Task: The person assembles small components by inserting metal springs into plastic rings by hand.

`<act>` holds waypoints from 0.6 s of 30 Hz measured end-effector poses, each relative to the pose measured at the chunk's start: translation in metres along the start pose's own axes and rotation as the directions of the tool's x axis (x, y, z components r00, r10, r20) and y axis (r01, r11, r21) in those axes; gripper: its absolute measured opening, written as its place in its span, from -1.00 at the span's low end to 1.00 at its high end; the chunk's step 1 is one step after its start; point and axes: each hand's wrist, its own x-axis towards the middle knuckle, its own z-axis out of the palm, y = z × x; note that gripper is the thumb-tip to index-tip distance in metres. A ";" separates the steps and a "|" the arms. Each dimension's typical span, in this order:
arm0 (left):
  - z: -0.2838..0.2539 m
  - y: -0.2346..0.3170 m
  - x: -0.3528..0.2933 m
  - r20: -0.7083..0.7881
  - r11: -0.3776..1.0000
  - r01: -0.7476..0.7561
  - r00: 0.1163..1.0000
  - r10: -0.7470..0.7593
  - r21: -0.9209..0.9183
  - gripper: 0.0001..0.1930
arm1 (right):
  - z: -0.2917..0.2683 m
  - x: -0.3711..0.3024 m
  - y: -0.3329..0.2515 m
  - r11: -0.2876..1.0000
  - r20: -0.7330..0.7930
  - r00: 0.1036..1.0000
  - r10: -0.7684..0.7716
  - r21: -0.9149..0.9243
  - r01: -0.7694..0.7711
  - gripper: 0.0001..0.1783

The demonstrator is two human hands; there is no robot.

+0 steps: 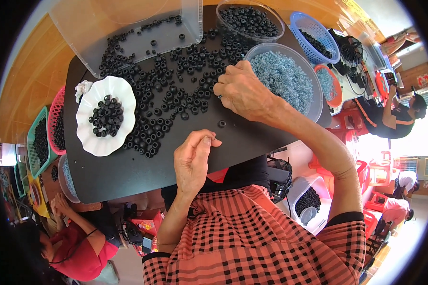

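Observation:
My right hand [245, 92] is closed with its fingers curled down, between the loose black ring-shaped parts [176, 97] and a clear round bowl of small bluish springs [283, 78]. Its fingertips are hidden, so what it holds cannot be made out. My left hand [193, 159] hovers over the table's near edge. Its fingers are bent in against the thumb, and anything between them is too small or covered to name. One black part [221, 124] lies alone between my two hands. At the left, a white scalloped plate [88, 135] carries a heap of black pieces.
A tipped clear bin [188, 40] spills black parts onto the dark table [128, 178]. At the back stand a clear tub of black parts [249, 21] and a blue basket [295, 23]. Pink [57, 102] and green [32, 142] baskets flank the left. Co-workers sit on both sides.

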 end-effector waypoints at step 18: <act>-0.001 -0.003 0.002 -0.027 0.997 -0.014 1.000 0.012 -0.081 -0.84 | 0.003 -0.037 -0.053 0.713 -0.059 0.958 0.282 0.680 -0.168 -0.82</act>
